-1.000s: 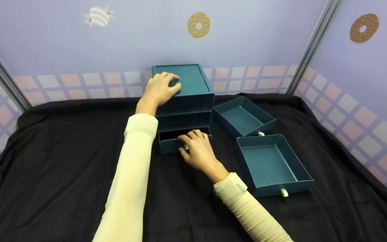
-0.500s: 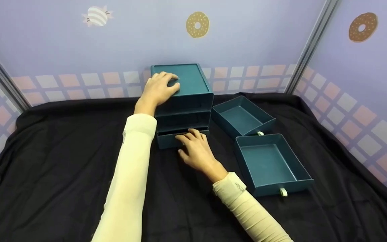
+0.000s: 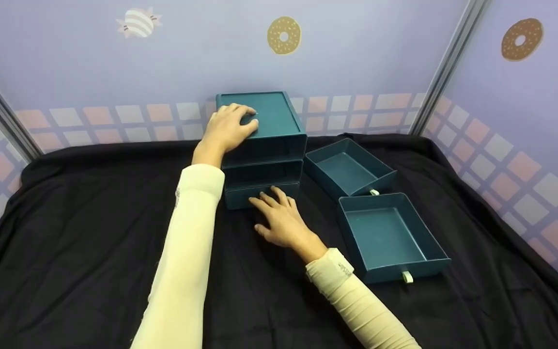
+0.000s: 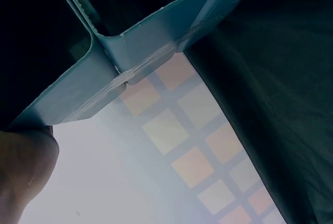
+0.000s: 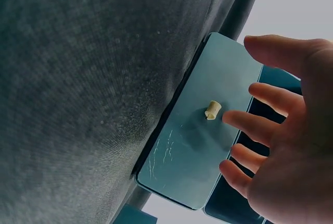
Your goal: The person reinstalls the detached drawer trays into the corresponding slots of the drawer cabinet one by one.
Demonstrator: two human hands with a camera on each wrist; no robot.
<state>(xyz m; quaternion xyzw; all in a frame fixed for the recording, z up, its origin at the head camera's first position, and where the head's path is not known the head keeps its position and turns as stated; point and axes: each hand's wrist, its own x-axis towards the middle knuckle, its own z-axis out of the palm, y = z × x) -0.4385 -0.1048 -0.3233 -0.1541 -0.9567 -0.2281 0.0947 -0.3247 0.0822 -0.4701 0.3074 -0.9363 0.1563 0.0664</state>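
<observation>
A teal desktop drawer cabinet (image 3: 276,116) stands against the back wall, its two upper slots without drawers. The bottom drawer (image 3: 238,199) sits pushed in, its front level with the frame. My left hand (image 3: 228,127) rests on the left side of the cabinet's top; in the left wrist view just part of that hand (image 4: 23,164) shows by the cabinet's edge. In front of the bottom drawer, my right hand (image 3: 283,219) has its fingers spread and nothing in its grip. A small cream pull tab (image 5: 212,110) shows on the drawer front in the right wrist view, close to the fingertips.
Two loose teal drawers lie to the cabinet's right: one (image 3: 349,169) angled beside it, the other (image 3: 390,237) nearer, with its cream tab (image 3: 407,277) facing forward. Black cloth (image 3: 100,232) covers the table. Patterned wall panels (image 3: 201,58) enclose the back and sides.
The bottom drawer has slid inward from partly pulled out to flush with the cabinet. My right hand has moved with it and spread its fingers. The left hand has stayed on top.
</observation>
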